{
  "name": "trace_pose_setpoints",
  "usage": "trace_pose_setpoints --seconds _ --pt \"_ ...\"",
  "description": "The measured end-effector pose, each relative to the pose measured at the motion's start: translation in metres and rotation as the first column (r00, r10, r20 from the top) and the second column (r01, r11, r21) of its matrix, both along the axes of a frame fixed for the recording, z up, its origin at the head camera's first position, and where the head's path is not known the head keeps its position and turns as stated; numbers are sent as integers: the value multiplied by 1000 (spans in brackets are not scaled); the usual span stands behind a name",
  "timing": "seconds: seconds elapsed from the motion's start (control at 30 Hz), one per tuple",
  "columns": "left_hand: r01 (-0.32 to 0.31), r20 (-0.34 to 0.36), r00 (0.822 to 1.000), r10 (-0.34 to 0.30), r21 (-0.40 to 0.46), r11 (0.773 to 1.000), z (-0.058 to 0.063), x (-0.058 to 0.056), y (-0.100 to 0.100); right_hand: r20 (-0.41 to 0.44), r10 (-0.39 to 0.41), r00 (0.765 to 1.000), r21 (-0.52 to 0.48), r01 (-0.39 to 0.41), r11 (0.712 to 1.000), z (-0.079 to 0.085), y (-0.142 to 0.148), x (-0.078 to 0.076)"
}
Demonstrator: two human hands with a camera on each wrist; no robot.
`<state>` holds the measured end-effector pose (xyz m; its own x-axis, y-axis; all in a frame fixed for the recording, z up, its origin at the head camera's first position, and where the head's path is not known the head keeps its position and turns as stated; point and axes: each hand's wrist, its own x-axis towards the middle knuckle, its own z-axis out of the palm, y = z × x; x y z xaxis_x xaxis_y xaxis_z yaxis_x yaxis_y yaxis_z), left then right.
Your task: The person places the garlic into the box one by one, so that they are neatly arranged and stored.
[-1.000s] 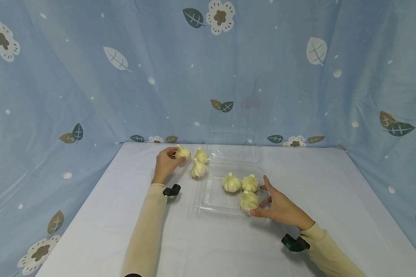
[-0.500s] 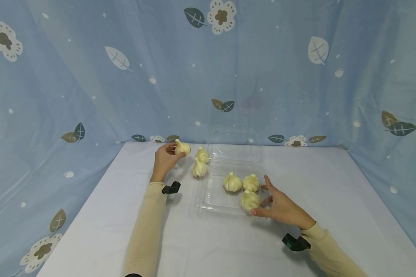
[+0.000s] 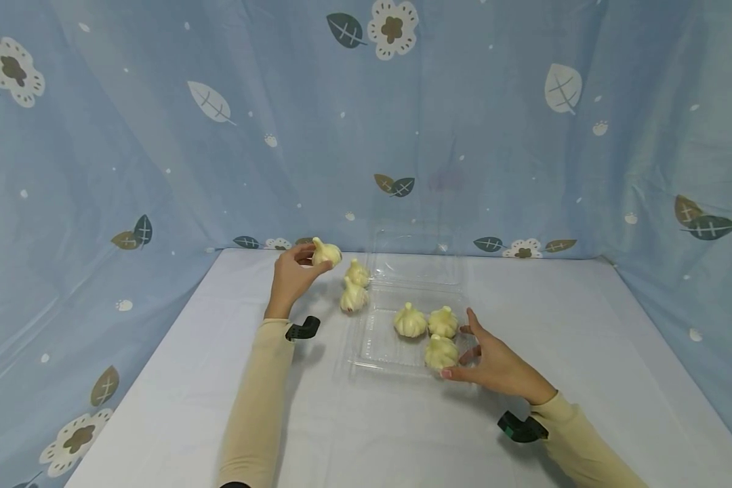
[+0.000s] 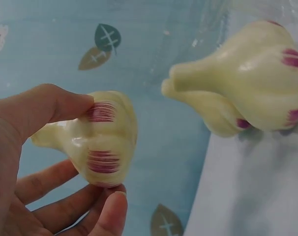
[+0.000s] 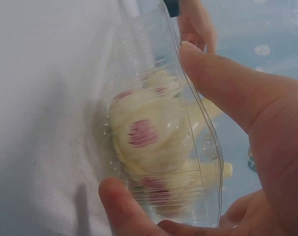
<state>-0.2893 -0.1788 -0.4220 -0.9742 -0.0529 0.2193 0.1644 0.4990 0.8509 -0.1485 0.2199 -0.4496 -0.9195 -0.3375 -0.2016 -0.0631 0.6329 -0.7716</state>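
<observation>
My left hand (image 3: 291, 278) pinches a garlic bulb (image 3: 326, 253) with purple streaks between thumb and fingers, raised at the table's back left. In the left wrist view, the bulb (image 4: 102, 140) lies on its side, stem toward the palm. Just right of that hand, two more garlic bulbs (image 3: 354, 295) sit against the left side of a clear plastic container (image 3: 378, 350). Three bulbs (image 3: 410, 321) stand inside, toward its right. My right hand (image 3: 494, 364) holds the container's near right corner, the thumb (image 5: 213, 73) at its rim and fingers curved along the wall.
The container's hinged lid (image 3: 415, 261) lies open toward the back. A white cloth (image 3: 366, 434) covers the table, and a blue patterned curtain (image 3: 280, 169) rises behind and at both sides. Black wrist cameras (image 3: 522, 428) sit on both sleeves.
My left hand has lifted its garlic bulb from near the tabletop, up and slightly right. The right hand stays at the container's corner, and the other bulbs keep their places.
</observation>
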Motion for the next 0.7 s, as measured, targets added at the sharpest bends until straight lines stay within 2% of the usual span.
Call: trace_pose_setpoints --seconds 0.7 --pt "38 -88 995 -41 -32 999 31 18 15 -1 -8 1000 3 8 1000 -1 1 0"
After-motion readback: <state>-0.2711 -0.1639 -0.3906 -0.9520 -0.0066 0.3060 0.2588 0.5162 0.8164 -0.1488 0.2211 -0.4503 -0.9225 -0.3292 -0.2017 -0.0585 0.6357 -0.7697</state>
